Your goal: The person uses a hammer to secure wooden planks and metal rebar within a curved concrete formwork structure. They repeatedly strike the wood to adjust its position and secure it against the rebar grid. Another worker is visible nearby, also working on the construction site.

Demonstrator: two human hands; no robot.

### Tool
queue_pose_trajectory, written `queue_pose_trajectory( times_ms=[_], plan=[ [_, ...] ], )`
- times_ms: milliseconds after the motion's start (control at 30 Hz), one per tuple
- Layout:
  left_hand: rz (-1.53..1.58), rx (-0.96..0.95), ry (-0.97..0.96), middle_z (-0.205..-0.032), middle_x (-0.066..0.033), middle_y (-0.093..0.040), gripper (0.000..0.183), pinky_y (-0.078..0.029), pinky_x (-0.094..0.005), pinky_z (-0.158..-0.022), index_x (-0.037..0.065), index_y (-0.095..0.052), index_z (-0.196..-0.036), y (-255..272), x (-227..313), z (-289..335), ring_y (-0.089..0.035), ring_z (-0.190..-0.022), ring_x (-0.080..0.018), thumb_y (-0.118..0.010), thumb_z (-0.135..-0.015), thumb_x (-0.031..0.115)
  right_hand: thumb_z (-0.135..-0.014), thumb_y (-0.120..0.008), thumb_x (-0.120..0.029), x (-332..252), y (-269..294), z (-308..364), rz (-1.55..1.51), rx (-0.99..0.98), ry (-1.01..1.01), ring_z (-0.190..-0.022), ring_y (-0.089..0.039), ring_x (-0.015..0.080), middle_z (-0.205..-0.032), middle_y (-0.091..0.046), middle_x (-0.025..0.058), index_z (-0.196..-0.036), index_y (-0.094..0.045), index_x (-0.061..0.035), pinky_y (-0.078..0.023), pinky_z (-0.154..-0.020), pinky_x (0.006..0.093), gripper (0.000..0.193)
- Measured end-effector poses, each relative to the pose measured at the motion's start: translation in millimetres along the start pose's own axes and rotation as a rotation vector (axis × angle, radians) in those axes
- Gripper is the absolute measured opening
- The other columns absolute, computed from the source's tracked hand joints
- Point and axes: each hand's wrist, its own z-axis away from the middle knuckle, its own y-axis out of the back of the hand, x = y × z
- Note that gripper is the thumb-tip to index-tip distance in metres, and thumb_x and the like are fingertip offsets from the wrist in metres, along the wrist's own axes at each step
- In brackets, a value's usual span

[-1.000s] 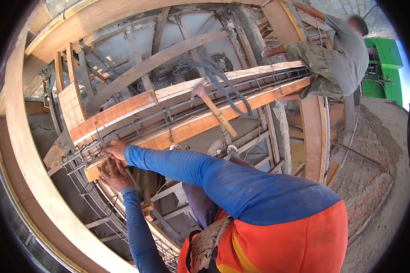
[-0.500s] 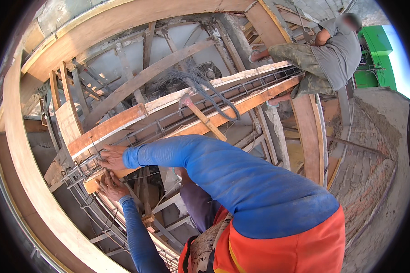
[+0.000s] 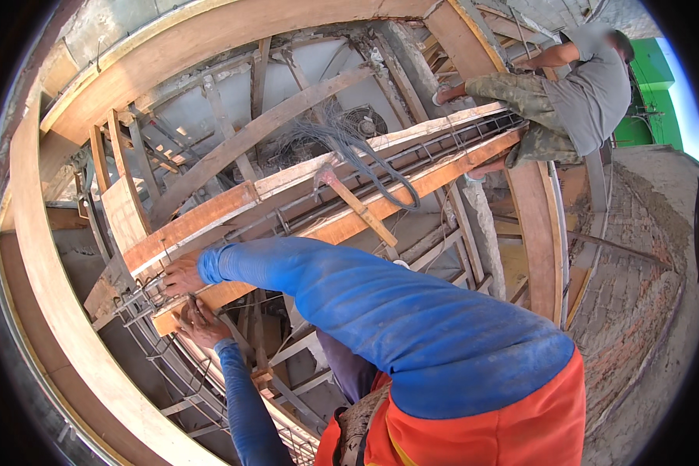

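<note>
Two long wooden boards (image 3: 330, 229) flank a cage of steel rebar (image 3: 287, 221). At its near left end, my right hand (image 3: 182, 275) reaches over the gap, its fingers bent down by the bars and partly hidden. My left hand (image 3: 202, 323) is against the outer side of the nearer board's end, fingers drawn together near its edge; anything small between them is too fine to make out. A claw hammer (image 3: 356, 206) with a reddish head and wooden handle rests across both boards. Beyond it, a coil of grey wire (image 3: 338, 140) drapes over them.
A co-worker (image 3: 575, 101) in camouflage trousers sits at the far right end of the boards. A wide curved plywood strip (image 3: 46, 256) runs along the left. More rebar (image 3: 167, 365) hangs below my hands, with timber props underneath. A brick wall (image 3: 629, 295) stands at right.
My view has shifted slightly. My right hand's fingers have drawn in and bent down more; my left hand stays at the board's end. The co-worker's arm and head have moved.
</note>
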Motion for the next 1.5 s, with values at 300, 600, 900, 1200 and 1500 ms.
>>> queue_pose_trajectory(
  times_ms=[300,600,900,1200,1500],
  plan=[
    [0.079,0.038,0.021,-0.124,-0.0077,-0.069,0.032,-0.019,-0.0564,-0.121,0.020,-0.071,-0.127,6,13,-2,-0.039,-0.143,-0.0311,-0.056,-0.102,0.033,-0.084,-0.060,-0.022,18,-17,29,0.077,0.017,0.143,-0.100,-0.060,0.0203,-0.096,-0.062,0.0007,-0.089,-0.064,-0.0153,-0.048,-0.095,0.0353,0.009],
    [0.027,0.022,0.055,-0.131,-0.0034,-0.066,0.033,-0.017,-0.0544,-0.124,0.022,-0.070,-0.128,1,8,-1,-0.033,-0.147,-0.0293,-0.055,-0.102,0.036,-0.087,-0.057,-0.021,18,8,-5,0.207,-0.240,0.271,-0.094,-0.064,0.0207,-0.083,-0.066,0.0014,-0.089,-0.063,-0.0138,-0.044,-0.089,0.0354,0.009],
    [0.020,-0.026,0.039,-0.136,-0.0046,-0.063,0.033,-0.018,-0.0544,-0.123,0.020,-0.069,-0.129,5,7,-1,-0.033,-0.147,-0.0301,-0.057,-0.101,0.033,-0.087,-0.057,-0.020,1,14,-30,0.134,-0.671,0.136,-0.094,-0.065,0.0218,-0.082,-0.066,0.0031,-0.090,-0.060,-0.0123,-0.044,-0.095,0.0362,0.009],
    [0.075,0.035,0.046,-0.133,-0.0072,-0.064,0.032,-0.021,-0.0553,-0.122,0.019,-0.071,-0.126,6,11,0,-0.037,-0.145,-0.0312,-0.058,-0.101,0.035,-0.087,-0.058,-0.020,4,0,16,0.179,0.074,0.030,-0.095,-0.065,0.0285,-0.082,-0.064,0.0065,-0.103,-0.057,-0.0084,-0.050,-0.092,0.0402,0.020],
    [0.032,0.014,0.016,-0.132,-0.0098,-0.063,0.039,-0.019,-0.0551,-0.122,0.013,-0.071,-0.125,-6,-2,5,-0.038,-0.144,-0.0303,-0.053,-0.102,0.039,-0.085,-0.067,-0.012,-50,77,-41,-0.463,-0.435,-0.784,-0.108,-0.067,0.0413,-0.106,-0.067,0.0344,-0.130,-0.042,0.0140,-0.057,-0.081,0.0456,0.058]
  ],
)
